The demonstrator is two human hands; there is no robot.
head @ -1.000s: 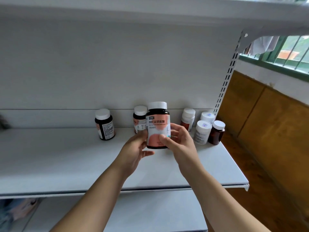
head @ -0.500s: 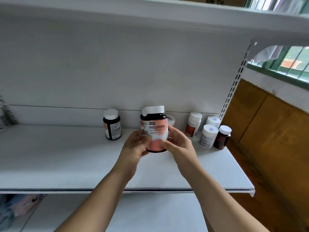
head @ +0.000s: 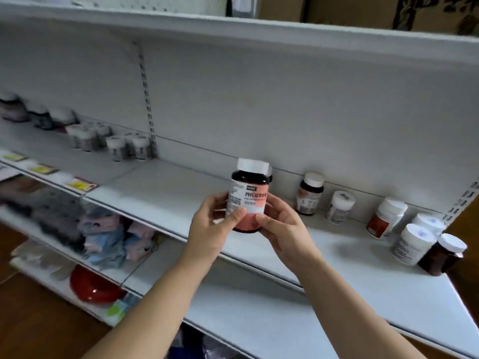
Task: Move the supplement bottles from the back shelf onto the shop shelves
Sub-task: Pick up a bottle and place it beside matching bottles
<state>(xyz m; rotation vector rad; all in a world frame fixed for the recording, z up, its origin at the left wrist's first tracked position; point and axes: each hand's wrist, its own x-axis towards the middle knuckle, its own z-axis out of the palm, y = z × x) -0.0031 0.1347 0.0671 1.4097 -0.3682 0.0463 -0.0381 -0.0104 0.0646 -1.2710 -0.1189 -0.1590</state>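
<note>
dark bottle (head: 247,200) within curled grip of left hand (head: 215,225) and right hand (head: 283,228), white-capped bottles (head: 309,194) behind

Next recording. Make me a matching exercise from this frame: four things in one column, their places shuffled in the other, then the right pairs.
Things: 1 pink-label bottle; 2 red bowl; 3 cardboard boxes; 4 small brown bottle.
Places: A on the top shelf; B right end of the middle shelf; C gripped by the left hand and right hand; D low at the left, under the blue and pink packs.
Pairs: 1-C; 2-D; 3-A; 4-B.
</note>
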